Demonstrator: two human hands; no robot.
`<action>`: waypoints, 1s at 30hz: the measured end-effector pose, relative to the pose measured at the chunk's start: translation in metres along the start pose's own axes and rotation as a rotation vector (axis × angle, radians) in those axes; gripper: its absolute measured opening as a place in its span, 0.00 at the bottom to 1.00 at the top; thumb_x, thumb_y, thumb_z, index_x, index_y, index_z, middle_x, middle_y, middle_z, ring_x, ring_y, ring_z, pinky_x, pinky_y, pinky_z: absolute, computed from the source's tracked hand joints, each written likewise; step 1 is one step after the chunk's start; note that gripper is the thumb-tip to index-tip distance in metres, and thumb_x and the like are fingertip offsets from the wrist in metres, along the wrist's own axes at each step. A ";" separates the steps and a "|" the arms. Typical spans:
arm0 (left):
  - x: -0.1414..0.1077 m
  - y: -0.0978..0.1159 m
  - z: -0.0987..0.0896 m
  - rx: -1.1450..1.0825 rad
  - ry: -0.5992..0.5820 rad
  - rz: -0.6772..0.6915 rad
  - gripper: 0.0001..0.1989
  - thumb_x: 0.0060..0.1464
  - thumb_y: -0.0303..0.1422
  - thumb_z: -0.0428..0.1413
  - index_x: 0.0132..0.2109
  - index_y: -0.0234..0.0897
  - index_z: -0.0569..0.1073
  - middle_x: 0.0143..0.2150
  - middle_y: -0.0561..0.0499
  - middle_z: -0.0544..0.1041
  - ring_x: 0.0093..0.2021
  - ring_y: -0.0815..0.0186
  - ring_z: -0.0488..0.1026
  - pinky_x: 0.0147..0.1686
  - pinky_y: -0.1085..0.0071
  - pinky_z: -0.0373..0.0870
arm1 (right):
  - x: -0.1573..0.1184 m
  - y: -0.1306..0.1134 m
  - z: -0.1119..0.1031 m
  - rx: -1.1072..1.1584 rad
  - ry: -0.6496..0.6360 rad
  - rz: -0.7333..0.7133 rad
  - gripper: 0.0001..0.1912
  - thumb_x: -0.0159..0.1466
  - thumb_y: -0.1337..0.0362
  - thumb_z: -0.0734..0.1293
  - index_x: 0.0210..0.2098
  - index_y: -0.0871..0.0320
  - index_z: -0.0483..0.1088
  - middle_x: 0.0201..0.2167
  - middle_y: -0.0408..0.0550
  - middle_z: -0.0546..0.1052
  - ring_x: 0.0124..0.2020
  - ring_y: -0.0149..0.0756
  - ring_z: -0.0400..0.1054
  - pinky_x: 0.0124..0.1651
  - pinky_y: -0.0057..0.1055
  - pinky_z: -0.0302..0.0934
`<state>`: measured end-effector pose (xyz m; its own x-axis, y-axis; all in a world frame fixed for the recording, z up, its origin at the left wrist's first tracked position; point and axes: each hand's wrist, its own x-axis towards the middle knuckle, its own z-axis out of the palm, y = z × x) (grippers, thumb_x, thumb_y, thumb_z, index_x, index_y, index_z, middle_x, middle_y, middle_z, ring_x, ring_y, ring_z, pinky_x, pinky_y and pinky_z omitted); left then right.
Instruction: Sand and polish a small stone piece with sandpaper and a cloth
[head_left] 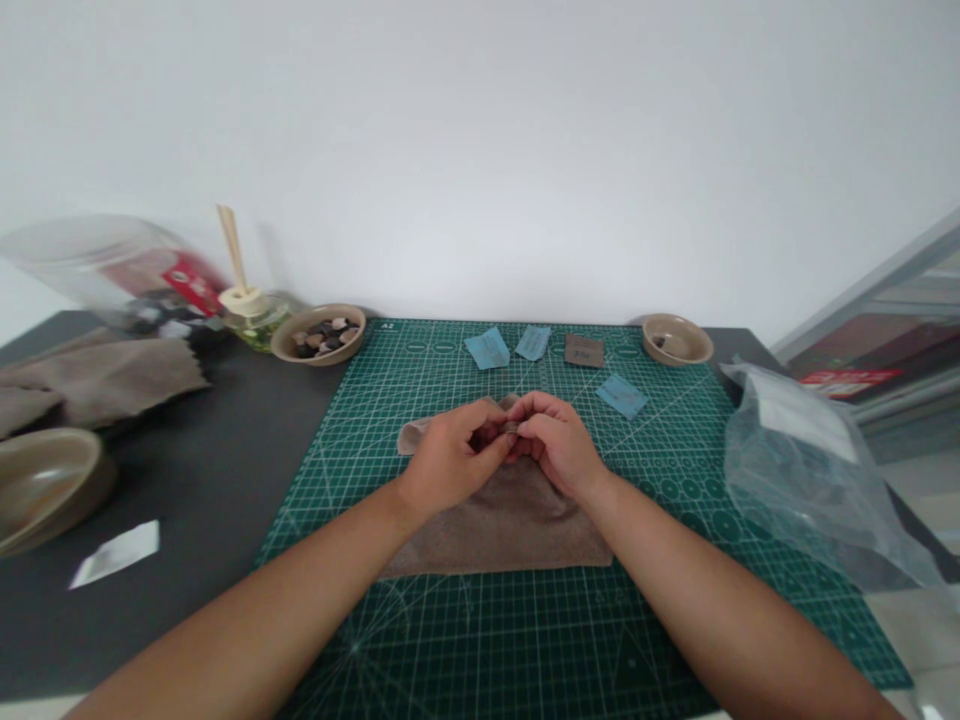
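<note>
A brown cloth [510, 535] lies on the green cutting mat [480, 660], its upper part bunched up under the fingers. My left hand [454, 455] pinches a raised bit of this cloth near its top. Close against it, my right hand [559, 440] also grips the cloth, the fingertips of both hands almost touching. Whether something small sits between the fingertips is hidden. Beyond the hands lie blue paper pieces [487, 348] and a brown square [584, 350] with dark writing.
At the back left is a bowl of stones [319, 335] beside a reed diffuser [251, 310]. Another bowl [677, 340] stands back right. A clear plastic bag [810, 470] covers the mat's right edge. Far left are more cloth [120, 380], a large bowl [49, 480] and white paper [116, 553].
</note>
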<state>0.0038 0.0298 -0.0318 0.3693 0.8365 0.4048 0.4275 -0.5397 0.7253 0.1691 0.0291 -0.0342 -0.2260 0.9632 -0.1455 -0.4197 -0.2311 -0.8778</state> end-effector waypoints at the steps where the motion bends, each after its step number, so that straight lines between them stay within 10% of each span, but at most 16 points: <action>1: 0.000 0.000 0.000 -0.001 0.002 0.000 0.02 0.58 0.29 0.59 0.37 0.37 0.76 0.27 0.56 0.74 0.26 0.72 0.68 0.26 0.77 0.63 | 0.000 0.000 0.000 -0.002 0.000 0.000 0.05 0.48 0.70 0.67 0.26 0.57 0.72 0.22 0.40 0.75 0.21 0.31 0.68 0.25 0.29 0.68; 30: 0.000 0.001 0.000 0.003 -0.003 -0.006 0.02 0.58 0.29 0.59 0.36 0.37 0.75 0.26 0.57 0.75 0.25 0.73 0.69 0.25 0.77 0.62 | 0.000 0.000 0.000 -0.013 0.012 0.003 0.05 0.48 0.70 0.67 0.26 0.57 0.71 0.22 0.39 0.74 0.22 0.30 0.68 0.24 0.28 0.68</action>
<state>0.0044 0.0293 -0.0311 0.3691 0.8393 0.3992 0.4316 -0.5352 0.7261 0.1687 0.0294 -0.0343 -0.2168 0.9641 -0.1533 -0.4075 -0.2321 -0.8832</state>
